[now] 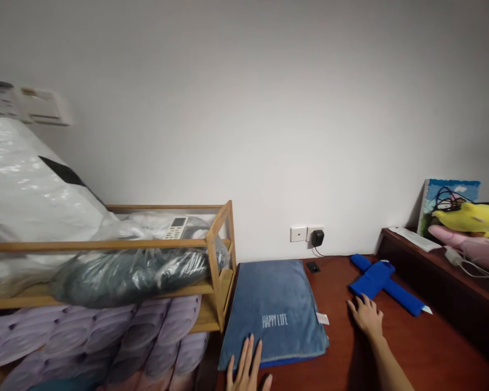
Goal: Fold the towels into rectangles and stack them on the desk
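A blue-grey folded towel [269,304] lettered "HAPPY LIFE" lies on the reddish-brown desk, with a bright blue layer peeking out along its near edge. My left hand [246,366] is at its front edge, fingers spread, partly cut off by the bottom of the view. To the right, a bright blue folded cloth [372,279] rests on a long blue strip [403,296], forming a cross with a white tag at one end. My right hand [367,316] has its fingers apart, with the tips at the near edge of the blue cloth.
At left stands a wooden rack [220,266] with plastic-wrapped bundles, a remote control [176,228] and purple clogs [183,317]. A black plug [318,237] sits in the wall socket. A raised shelf [407,247] on the right holds plush toys [472,217] and cables.
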{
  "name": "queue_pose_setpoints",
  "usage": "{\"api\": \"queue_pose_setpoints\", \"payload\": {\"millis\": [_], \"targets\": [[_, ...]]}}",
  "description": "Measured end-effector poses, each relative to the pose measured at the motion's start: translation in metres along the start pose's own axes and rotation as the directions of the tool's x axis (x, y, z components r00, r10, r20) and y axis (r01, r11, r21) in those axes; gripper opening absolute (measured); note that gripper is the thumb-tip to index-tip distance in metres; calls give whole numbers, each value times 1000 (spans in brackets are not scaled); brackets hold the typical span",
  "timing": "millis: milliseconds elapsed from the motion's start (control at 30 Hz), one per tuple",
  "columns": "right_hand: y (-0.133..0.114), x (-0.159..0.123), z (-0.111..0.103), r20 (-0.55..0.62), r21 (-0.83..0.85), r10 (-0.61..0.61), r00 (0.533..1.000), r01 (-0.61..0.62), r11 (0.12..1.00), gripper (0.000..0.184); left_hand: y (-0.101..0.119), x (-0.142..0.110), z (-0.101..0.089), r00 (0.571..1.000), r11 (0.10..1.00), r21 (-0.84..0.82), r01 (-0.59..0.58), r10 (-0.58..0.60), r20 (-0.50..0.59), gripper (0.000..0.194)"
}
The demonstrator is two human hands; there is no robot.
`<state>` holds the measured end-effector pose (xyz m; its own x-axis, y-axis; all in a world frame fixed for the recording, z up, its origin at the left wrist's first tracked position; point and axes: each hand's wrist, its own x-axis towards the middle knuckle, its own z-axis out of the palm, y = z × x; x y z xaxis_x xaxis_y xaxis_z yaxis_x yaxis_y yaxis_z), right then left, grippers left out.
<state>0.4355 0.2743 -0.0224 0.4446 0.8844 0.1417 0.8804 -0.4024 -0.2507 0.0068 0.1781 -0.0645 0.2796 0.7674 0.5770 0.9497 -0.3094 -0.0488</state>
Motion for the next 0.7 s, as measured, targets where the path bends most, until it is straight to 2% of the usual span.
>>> {"api": "queue_pose_setpoints", "payload": {"millis": [133, 300, 433, 533, 700], "targets": [[-2, -35, -17, -39, -47, -111, 993, 109, 993, 55, 3, 4, -17, 1000, 1000, -19, -6, 7, 24, 64], [2, -105, -34, -48, -69, -253, 966, 250, 966, 54, 11, 10, -41, 991, 996, -72, 45, -36, 126, 57], [22, -149, -36, -75, 75, -296, 952, 301, 951, 49, 14, 12, -50, 987, 993, -97, 65, -50, 150, 54], [37, -145, -53, -144, 247, -217, 965, 248, 937, 47, 15, 12, -52, 987, 992, -107, 72, -56, 153, 51], [39, -114, -125, -265, 404, -114, 958, 218, 888, 56, 15, 12, -58, 986, 987, -132, 90, -70, 149, 49]]}}
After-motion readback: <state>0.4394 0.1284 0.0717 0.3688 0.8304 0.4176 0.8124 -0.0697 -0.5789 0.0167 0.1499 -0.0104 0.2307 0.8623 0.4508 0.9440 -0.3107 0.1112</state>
